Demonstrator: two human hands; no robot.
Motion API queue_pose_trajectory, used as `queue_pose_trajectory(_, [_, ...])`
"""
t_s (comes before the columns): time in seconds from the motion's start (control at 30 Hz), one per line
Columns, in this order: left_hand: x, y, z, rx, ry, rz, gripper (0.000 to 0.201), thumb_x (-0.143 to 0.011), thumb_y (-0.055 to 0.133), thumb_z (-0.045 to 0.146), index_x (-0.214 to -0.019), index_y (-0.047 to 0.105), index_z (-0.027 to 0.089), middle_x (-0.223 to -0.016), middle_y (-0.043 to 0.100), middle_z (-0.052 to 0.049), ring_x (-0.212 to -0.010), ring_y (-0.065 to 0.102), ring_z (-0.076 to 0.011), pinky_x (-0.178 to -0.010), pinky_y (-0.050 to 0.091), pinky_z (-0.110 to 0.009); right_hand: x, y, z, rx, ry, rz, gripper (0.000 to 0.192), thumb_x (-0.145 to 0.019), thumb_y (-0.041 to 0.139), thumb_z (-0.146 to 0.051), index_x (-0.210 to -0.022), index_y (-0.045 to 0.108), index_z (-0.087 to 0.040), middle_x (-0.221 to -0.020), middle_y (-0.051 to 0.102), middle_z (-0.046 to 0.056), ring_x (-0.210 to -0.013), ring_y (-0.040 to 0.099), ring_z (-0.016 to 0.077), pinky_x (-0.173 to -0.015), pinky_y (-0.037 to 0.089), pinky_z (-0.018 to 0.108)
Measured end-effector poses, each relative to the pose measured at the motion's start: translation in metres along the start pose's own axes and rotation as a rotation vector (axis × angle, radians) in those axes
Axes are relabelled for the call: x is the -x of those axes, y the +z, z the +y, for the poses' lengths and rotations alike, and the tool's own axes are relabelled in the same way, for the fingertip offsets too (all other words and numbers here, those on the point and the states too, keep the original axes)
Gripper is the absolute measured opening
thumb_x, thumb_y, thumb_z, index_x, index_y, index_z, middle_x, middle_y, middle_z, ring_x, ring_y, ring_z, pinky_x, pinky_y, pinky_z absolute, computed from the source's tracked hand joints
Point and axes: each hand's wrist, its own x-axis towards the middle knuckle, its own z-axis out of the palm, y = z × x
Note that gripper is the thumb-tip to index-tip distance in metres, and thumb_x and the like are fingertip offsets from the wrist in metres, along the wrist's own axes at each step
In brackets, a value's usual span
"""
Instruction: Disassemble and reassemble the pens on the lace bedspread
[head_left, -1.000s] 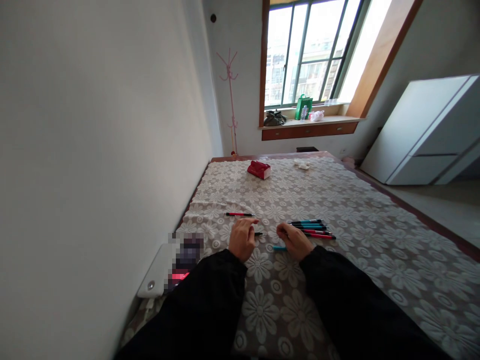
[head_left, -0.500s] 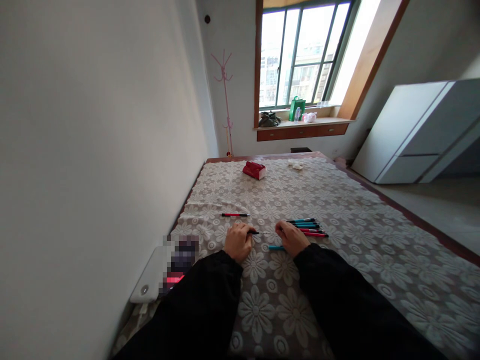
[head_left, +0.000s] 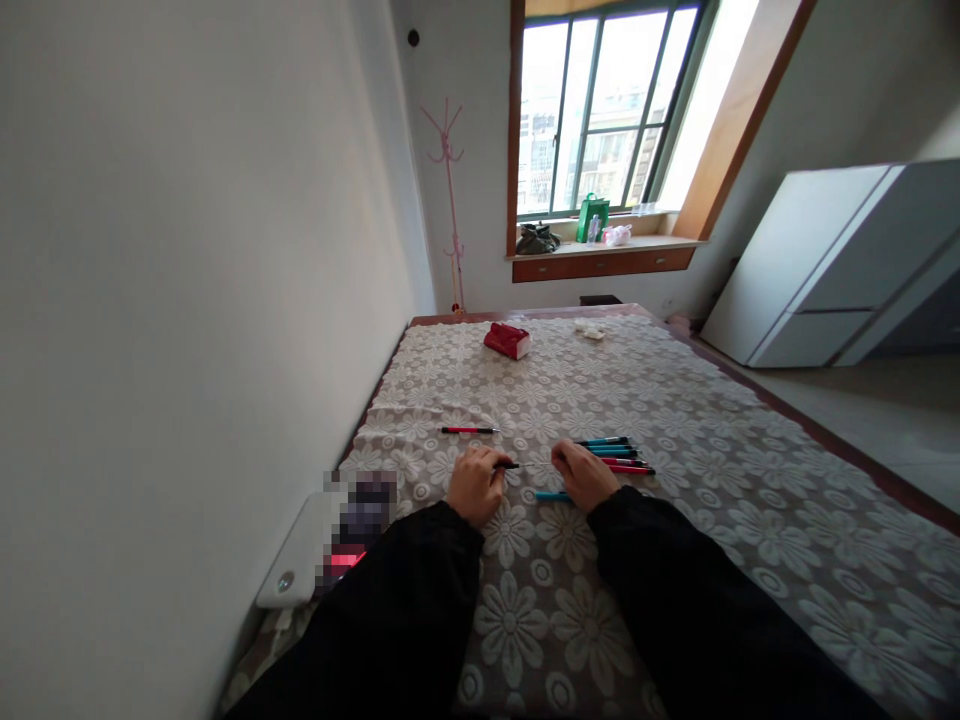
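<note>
Both hands rest low on a tabletop (head_left: 675, 560) covered with a lace cloth of white flowers, and black sleeves run back from them to the near edge of the view. The left hand (head_left: 474, 484) is curled closed around a dark pen (head_left: 508, 465); only the pen's tip shows, sticking out to the right of the fingers toward the other hand. The right hand (head_left: 583, 474) lies knuckles up just right of that tip, fingers bent down onto the cloth. Whether it grips anything I cannot tell. A short blue pen piece (head_left: 553, 495) lies on the cloth touching or just beside the near left edge of that hand.

Just right of the right hand sits a row of pens (head_left: 616, 455), blue and red, lying side by side and pointing left to right. A single red pen (head_left: 468, 430) lies alone on the cloth a little farther away, left of the middle. Well beyond, near the far edge, rests a red box (head_left: 508, 340), with a small white crumpled thing (head_left: 590, 328) to its right. A white flat device (head_left: 296, 560) lies at the near left, against the wall.
</note>
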Motion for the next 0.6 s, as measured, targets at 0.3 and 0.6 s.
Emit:
queue_pose_trajectory(0.3, [0.0,0.001,0.0,0.002,0.052,-0.017,0.021,-0.085,0.053,0.017,-0.101,0.066,0.024,-0.101,0.066,-0.003,-0.102,0.054,-0.0202,-0.092,0.04,-0.036,0.001,0.002,-0.001,-0.049,-0.043,-0.005,0.011,-0.088,0.04,-0.017,-0.084,0.051,-0.019,-0.084,0.061,0.005,-0.078,0.058,0.0184,-0.071,0.042,0.028])
queue_pose_trajectory(0.6, [0.003,-0.004,0.01,0.039,0.178,-0.095,0.027,-0.086,0.052,0.017,-0.108,0.065,0.026,-0.102,0.069,-0.003,-0.101,0.056,-0.0205,-0.092,0.042,-0.035,0.005,0.004,-0.013,-0.13,-0.151,-0.026,0.012,-0.091,0.044,-0.022,-0.084,0.054,-0.019,-0.082,0.062,0.004,-0.076,0.058,0.0173,-0.071,0.044,0.028])
